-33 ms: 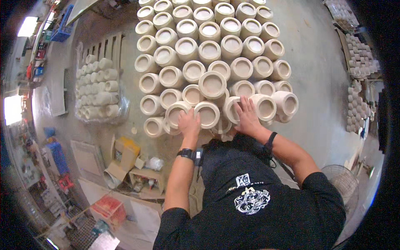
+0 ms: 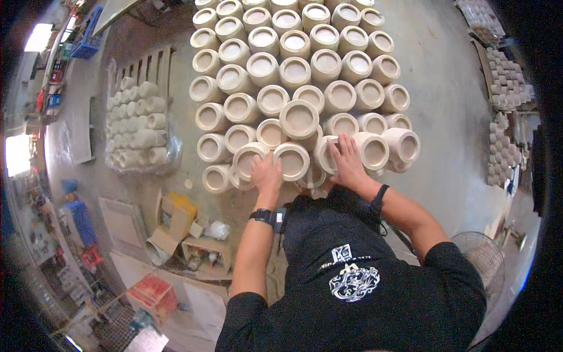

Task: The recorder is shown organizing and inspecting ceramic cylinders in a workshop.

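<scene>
Many pale, unglazed clay pots (image 2: 295, 71) stand close together in rows, their round, shallow-recessed ends facing up. At the near edge, my left hand (image 2: 268, 174) has its bent fingers over the right rim of one pot (image 2: 243, 158), with a neighbouring pot (image 2: 292, 162) just right of it. My right hand (image 2: 350, 164) rests with fingers stretched out on another pot (image 2: 326, 151), partly covering it. Right of that hand is a further pot (image 2: 374, 151). One pot (image 2: 298, 119) sits higher than those around it, between and beyond my hands.
A plastic-wrapped stack of similar pots (image 2: 138, 123) stands on a pallet at left. Cardboard boxes (image 2: 176, 217) and a red crate (image 2: 153, 295) lie lower left. A round fan (image 2: 478, 258) is near my right elbow. More stacked pots (image 2: 507, 79) line the far right.
</scene>
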Demonstrator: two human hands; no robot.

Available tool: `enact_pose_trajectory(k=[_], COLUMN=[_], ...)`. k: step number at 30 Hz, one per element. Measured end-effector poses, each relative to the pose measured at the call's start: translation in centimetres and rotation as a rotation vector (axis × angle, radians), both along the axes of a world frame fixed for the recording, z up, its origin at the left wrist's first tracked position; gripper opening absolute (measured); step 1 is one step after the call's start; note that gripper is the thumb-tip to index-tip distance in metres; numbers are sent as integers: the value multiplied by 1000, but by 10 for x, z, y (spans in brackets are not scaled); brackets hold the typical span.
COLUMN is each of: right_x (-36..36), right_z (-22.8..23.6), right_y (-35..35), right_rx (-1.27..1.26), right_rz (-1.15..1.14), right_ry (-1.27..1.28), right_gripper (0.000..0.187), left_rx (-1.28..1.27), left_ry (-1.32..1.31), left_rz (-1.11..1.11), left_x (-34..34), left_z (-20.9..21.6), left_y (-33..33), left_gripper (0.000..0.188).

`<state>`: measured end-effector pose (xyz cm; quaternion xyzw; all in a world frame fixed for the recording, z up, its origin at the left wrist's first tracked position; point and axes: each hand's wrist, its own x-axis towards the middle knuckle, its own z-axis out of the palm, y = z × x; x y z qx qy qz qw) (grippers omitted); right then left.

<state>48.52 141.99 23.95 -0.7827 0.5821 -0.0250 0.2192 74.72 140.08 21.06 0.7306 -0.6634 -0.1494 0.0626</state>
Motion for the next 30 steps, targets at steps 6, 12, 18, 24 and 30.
enact_pose_trajectory(k=[6, 12, 18, 24, 30], right_x=[2, -2, 1, 2, 4], right_z=[-16, -18, 1, 9, 9], right_y=[-6, -3, -11, -12, -32], right_rx=[-49, -77, 22, 3, -159], right_rz=[-2, 10, 17, 69, -17], right_ry=[70, 61, 16, -15, -147], right_gripper=[124, 124, 122, 116, 106], left_rx=[-10, -54, -4, -28, 13], left_ry=[31, 36, -5, 369, 122], left_rz=[-10, -6, 60, 135, 107], left_x=[-14, -22, -18, 8, 41], left_z=[2, -3, -4, -8, 18], left_y=[-1, -5, 8, 15, 12], left_gripper=[32, 36, 39, 61, 128])
